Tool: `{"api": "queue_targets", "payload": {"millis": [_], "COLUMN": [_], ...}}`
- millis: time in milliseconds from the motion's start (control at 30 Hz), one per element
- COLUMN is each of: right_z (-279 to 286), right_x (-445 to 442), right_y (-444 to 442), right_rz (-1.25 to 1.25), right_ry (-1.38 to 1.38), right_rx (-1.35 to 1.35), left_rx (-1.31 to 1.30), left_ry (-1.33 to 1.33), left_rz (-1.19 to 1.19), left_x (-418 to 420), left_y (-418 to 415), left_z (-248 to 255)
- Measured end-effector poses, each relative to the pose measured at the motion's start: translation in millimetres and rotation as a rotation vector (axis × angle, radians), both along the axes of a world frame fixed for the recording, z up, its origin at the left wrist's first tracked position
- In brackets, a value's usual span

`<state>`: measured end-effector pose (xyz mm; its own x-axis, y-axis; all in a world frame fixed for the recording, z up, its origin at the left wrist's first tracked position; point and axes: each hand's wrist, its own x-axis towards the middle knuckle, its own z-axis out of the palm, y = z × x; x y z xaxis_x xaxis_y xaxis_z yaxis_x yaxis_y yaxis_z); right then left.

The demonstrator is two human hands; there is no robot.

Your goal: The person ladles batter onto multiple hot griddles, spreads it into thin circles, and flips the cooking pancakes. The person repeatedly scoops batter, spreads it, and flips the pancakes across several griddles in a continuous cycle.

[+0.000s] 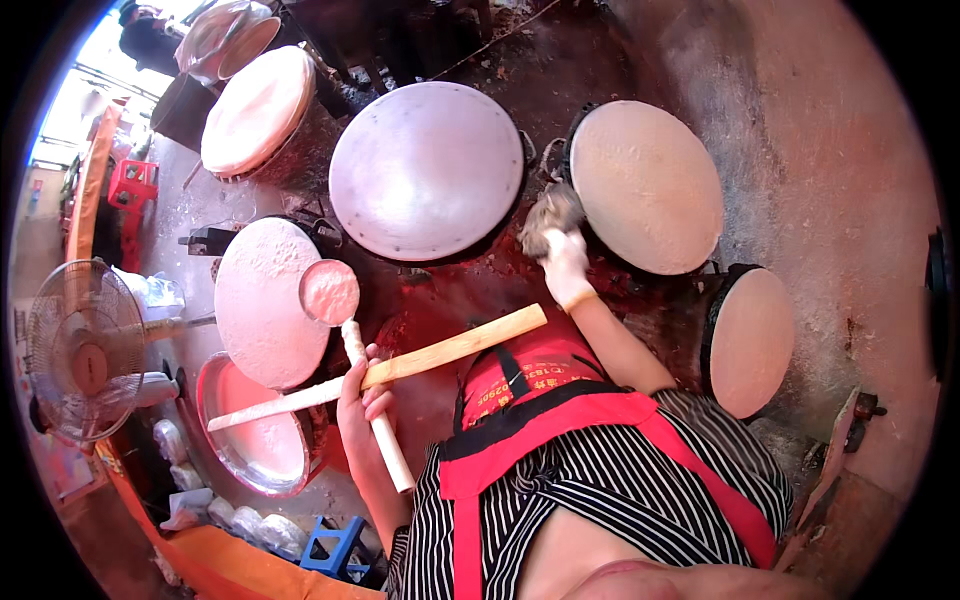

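My left hand (366,397) grips a long flat wooden stick (457,346), whose far part is coated with pale batter, together with a wooden-handled ladle (330,292) full of batter. The two cross in my fingers. My right hand (566,262), in a pale glove, is closed on a greyish-brown cloth (553,217), both slightly blurred, beside the round griddle (646,187) at the right. A bare grey round griddle (426,171) lies between and beyond my hands. Below the ladle, a batter-covered round surface (270,300) stands over a tub of pale batter (262,442).
Another pale-topped round griddle (752,343) stands at the right, and a white-covered one (259,112) at the upper left. An electric fan (88,352) is at the far left. A blue plastic stool (334,547) stands at the lower left, a red one (133,184) at the upper left.
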<state>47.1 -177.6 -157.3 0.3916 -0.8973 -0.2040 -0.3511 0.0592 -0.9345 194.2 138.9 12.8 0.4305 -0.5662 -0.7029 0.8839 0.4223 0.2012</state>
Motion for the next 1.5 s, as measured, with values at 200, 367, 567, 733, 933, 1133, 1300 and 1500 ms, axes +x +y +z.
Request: {"api": "queue_targets", "payload": {"millis": [200,367,567,733,933,1133,1300,1500], "right_z": [0.0,-7.1,42.9,-11.9,34.4,-4.6,-63.4,-29.7], "right_x": [151.5,293.3,376.8,256.2,302.2,336.8,183.7,142.5], "right_y": [-112.9,-197.9,-29.6,27.2,11.9,-144.3,-218.4,-45.6], "right_rz": [0.181,0.595,1.603,2.081,1.944,1.045,0.369,-0.536], "right_ry": [0.858,0.912,0.372,-0.51,-0.555,0.725,1.228,0.809], "right_rx": [-0.358,-0.636,-1.107,-1.499,-1.334,-1.037,-0.039,1.422], "left_rx": [0.059,0.115,0.22,0.204,0.209,0.226,0.168,0.245], "left_ry": [-0.044,-0.036,-0.075,-0.091,-0.102,-0.135,-0.188,-0.168], "left_rz": [0.197,0.412,0.61,0.624,0.601,0.442,0.301,0.177], "left_x": [12.6,8.1,3.0,14.0,13.9,31.7,49.7,56.3], "left_y": [28.0,40.5,19.7,4.2,6.2,26.3,41.9,60.3], "left_z": [-18.2,-34.7,-13.5,-2.2,-1.8,-6.2,-21.9,-28.8]}}
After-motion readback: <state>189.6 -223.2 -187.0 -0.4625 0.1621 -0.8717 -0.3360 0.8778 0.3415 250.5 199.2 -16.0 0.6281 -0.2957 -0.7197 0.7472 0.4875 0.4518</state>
